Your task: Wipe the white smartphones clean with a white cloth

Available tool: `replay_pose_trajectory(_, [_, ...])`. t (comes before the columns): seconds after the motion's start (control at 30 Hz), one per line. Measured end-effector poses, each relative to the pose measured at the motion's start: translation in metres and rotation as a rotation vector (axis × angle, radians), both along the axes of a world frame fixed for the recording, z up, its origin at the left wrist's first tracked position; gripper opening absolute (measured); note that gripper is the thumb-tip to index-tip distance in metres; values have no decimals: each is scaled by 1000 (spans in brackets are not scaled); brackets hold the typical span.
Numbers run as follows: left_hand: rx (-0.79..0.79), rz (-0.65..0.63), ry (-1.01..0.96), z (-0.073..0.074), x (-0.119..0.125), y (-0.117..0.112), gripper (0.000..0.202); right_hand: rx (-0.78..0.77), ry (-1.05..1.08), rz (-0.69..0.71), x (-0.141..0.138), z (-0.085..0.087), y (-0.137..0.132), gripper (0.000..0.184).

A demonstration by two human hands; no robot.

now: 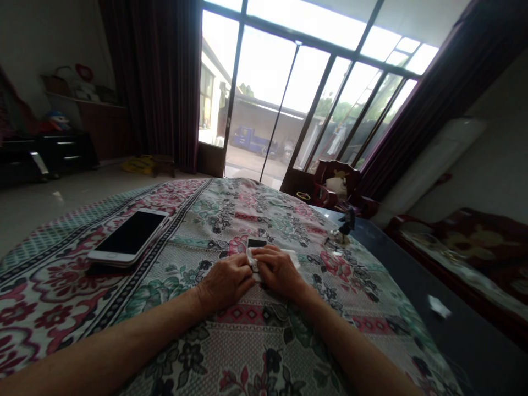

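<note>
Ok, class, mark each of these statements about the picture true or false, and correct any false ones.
1. The left hand and right hand both touch a white cloth. True.
2. A white smartphone lies screen up on the floral tablecloth. True.
3. The white smartphone is held in the right hand. False: it lies on the tablecloth, to the left of both hands.
4. The truck outside the glass door is red. False: it is blue.
</note>
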State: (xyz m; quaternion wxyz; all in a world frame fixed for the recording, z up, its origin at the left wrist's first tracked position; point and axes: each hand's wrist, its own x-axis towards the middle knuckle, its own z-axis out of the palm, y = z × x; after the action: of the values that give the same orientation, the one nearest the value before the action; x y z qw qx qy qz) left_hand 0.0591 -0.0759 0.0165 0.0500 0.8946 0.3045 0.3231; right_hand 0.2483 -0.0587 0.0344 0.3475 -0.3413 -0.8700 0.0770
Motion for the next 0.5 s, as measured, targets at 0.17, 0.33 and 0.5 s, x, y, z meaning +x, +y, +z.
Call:
replay_pose_trajectory(0.17, [-21,12,6,0,1,1,27,34,-3,-81,-3,-3,27,27])
replay_pose_trajectory(0.33, [-24,22,-29,-3,0,2,24,20,8,-162,0,-6,44,25])
replay_pose_trajectory(0.5, [-34,32,-48,-4,1,4,22,24,14,-257,7,-10,45,25])
